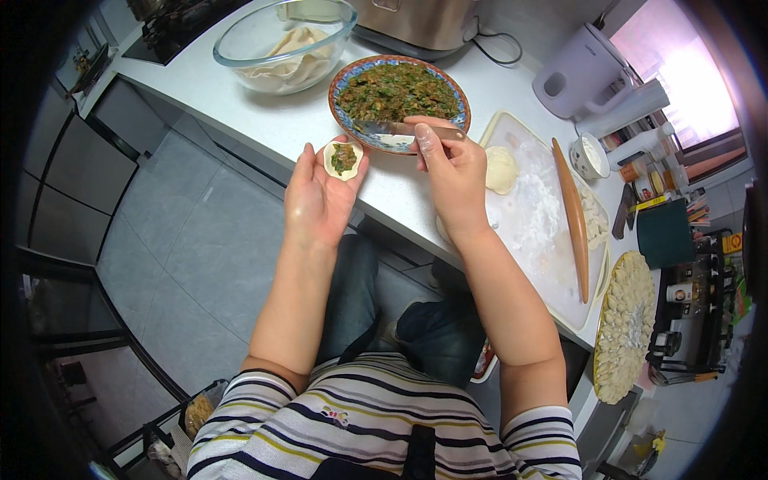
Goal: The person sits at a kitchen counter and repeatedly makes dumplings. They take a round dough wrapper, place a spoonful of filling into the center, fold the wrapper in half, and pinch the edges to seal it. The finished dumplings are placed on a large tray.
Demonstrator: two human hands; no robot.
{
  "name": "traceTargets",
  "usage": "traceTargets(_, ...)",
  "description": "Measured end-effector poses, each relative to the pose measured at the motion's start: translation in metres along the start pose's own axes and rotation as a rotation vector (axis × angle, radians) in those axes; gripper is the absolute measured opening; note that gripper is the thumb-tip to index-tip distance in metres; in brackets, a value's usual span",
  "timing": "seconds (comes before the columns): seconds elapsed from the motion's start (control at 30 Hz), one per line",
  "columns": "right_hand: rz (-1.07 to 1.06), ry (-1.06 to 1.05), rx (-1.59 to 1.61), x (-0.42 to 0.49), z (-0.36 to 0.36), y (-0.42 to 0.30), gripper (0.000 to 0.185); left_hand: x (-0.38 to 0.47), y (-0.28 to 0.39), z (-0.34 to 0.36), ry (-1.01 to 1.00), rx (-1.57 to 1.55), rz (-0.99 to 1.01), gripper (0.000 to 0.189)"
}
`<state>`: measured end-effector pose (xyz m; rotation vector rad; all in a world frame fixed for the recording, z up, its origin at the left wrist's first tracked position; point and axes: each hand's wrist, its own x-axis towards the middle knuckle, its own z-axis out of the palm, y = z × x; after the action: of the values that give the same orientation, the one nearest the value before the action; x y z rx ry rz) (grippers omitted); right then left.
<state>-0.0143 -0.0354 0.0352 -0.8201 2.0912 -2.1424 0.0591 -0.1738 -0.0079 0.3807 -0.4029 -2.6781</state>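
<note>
On the fingers of my left hand (319, 201) rests a small round dumpling wrapper (329, 161), open and nearly flat. A lump of green-brown minced filling (344, 158) lies at its middle. My right hand (454, 174) grips the handle of a flat metal spreader (390, 128), whose blade reaches over the near side of a patterned plate (396, 144). Chopped filling (399, 90) covers much of that plate, with a bare patch at its near edge. Beside my right wrist, round wrappers (501, 170) lie on a floured board (522, 216).
A tapered wooden rolling pin (571, 219) and dough pieces (594, 219) are on the board. Farther right stand a flour bowl (590, 156) and a tray of dumplings (627, 327). A glass bowl (285, 51) holds dough at the back left. The counter edge (384, 210) runs below my hands.
</note>
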Motion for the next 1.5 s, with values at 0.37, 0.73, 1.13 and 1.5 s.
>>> traceTargets(0.37, 0.038, -0.031, 0.135, -0.024, -0.013, -0.020, 0.023, -0.011, 0.001, 0.006, -0.043, -0.051, -0.027, 0.050)
traceTargets(0.73, -0.996, -0.540, -0.837, -0.063, -0.031, -0.022, 0.041, -0.033, -0.003, 0.009, -0.087, -0.071, -0.132, 0.054)
traceTargets(1.13, 0.326, -0.061, 0.211, -0.040, -0.073, -0.042, 0.025, -0.057, -0.021, 0.019, -0.217, -0.012, -0.318, 0.058)
traceTargets(1.5, 0.020, 0.041, 0.179, -0.036, -0.079, -0.059, 0.025, -0.055, -0.019, 0.015, -0.224, 0.002, -0.285, 0.056)
